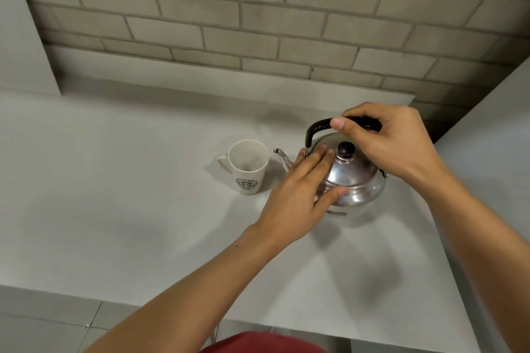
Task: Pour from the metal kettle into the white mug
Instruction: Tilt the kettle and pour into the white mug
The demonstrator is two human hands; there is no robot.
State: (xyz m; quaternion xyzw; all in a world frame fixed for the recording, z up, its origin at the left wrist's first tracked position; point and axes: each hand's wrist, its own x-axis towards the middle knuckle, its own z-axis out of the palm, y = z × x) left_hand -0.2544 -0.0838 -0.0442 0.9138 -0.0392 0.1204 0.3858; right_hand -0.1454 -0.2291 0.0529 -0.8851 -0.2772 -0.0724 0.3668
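Note:
A shiny metal kettle (361,183) with a black arched handle and a dark lid knob stands on the white counter (143,209). Its thin spout points left toward a white mug (248,169) with a green round logo, which stands upright just left of the spout, handle to the left. My right hand (393,143) is closed around the top of the black handle. My left hand (298,195) lies flat against the kettle's left side and lid, fingers spread, thumb along the body. The mug's inside looks empty.
A grey brick wall rises behind the counter, with a low ledge along its foot. A white panel (487,129) stands at the right edge of the counter. The counter's front edge runs across the bottom, above a tiled floor and a bit of red clothing.

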